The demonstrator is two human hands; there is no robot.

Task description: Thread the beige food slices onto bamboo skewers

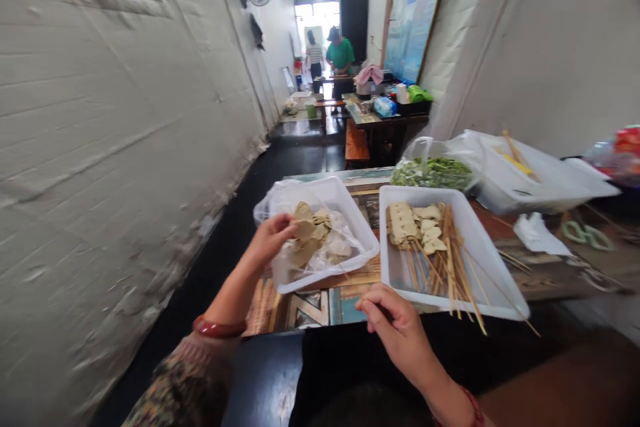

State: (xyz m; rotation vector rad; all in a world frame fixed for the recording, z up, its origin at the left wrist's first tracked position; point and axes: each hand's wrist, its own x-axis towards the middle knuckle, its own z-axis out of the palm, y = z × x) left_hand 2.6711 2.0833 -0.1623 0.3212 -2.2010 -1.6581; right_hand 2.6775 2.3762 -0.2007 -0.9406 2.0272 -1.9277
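Observation:
My left hand (273, 238) pinches the edge of a thin beige slice (303, 229) over the left white tray (367, 245). In that tray, more beige slices (303, 252) lie on a clear plastic bag (345, 240). My right hand (393, 320) is closed at the table's front edge, between the two trays; whatever its fingers hold, if anything, I cannot make out. The right white tray (400, 285) holds beige slices threaded on sticks (401, 223), lying in rows. Beside them is a bundle of bare wooden skewers (453, 267), some reaching over the tray's front rim.
Behind the right tray are a bag of green vegetables (433, 172) and a white plastic bin (530, 173). Crumpled tissue (537, 233) and green-handled scissors (586, 235) lie to the right. Farther back are a bench (356, 141), another table and two people (340, 53).

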